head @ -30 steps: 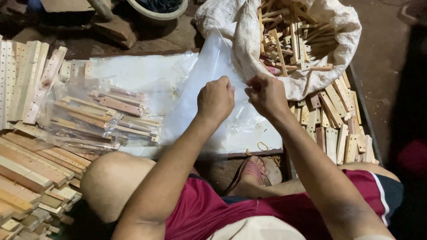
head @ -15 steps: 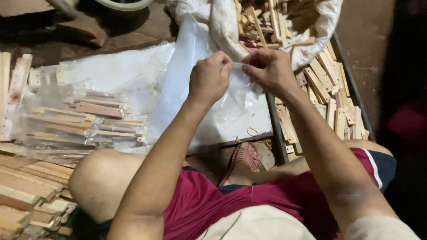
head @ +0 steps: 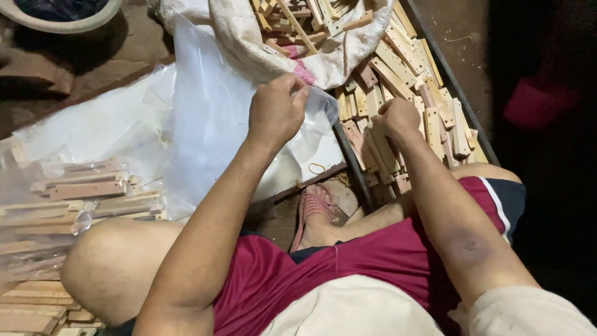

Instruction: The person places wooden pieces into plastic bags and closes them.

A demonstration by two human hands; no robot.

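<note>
My left hand (head: 277,112) pinches the top edge of a clear plastic bag (head: 211,124), which hangs open and looks empty, lifted above the floor. My right hand (head: 398,118) has dropped to the right onto a heap of short wooden pieces (head: 435,106) in a dark metal tray (head: 356,169). Its fingers curl down among the pieces, and whether they grip one is hidden. Behind both hands lies a white cloth sack (head: 261,50) with more wooden sticks spilling out.
Clear bags filled with wooden sticks (head: 93,193) lie at the left on a plastic sheet, with loose wooden slats (head: 31,311) stacked below them. A round basin (head: 62,18) sits at the top left. My knees and a pink sandal (head: 314,208) fill the foreground.
Both hands were together on the bag's mouth. Now the right hand has let go and moved right and down onto the wooden pieces, while the left keeps hold of the bag.
</note>
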